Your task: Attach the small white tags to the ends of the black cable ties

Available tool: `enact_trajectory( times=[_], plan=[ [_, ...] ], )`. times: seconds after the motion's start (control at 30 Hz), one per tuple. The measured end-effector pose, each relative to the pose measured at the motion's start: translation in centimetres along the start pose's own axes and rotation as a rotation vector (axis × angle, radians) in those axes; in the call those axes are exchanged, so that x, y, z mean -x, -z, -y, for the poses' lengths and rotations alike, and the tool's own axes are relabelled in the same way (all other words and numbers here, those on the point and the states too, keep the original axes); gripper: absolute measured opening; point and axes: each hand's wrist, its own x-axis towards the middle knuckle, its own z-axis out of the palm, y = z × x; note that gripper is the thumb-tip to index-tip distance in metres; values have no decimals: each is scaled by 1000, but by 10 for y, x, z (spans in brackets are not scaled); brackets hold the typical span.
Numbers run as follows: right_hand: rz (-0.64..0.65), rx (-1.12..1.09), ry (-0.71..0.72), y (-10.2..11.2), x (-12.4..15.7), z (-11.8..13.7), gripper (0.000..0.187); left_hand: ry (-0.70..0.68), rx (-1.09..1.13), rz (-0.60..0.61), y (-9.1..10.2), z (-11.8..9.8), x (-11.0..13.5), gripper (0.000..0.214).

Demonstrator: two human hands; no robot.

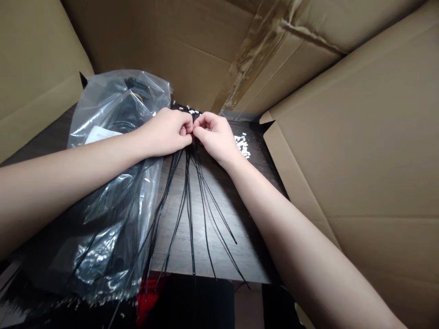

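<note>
The upper end of a bundle of black cable ties is gripped by the closed fingers of the left hand and right hand, both equally near. Its long axis fans toward the body across the dark wooden worktop.

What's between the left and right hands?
In the head view, a gathered bunch of thin black cable ties sits between the left hand and right hand, pinched by both and fanning across the dark wood surface.
</note>
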Motion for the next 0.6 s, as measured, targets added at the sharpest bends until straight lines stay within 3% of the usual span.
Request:
enact_trajectory(
  times=[0.6],
  plan=[
    [-7, 24, -23, 1, 1, 4, 5, 12, -11, 6, 0, -2, 1, 18]
  ],
)
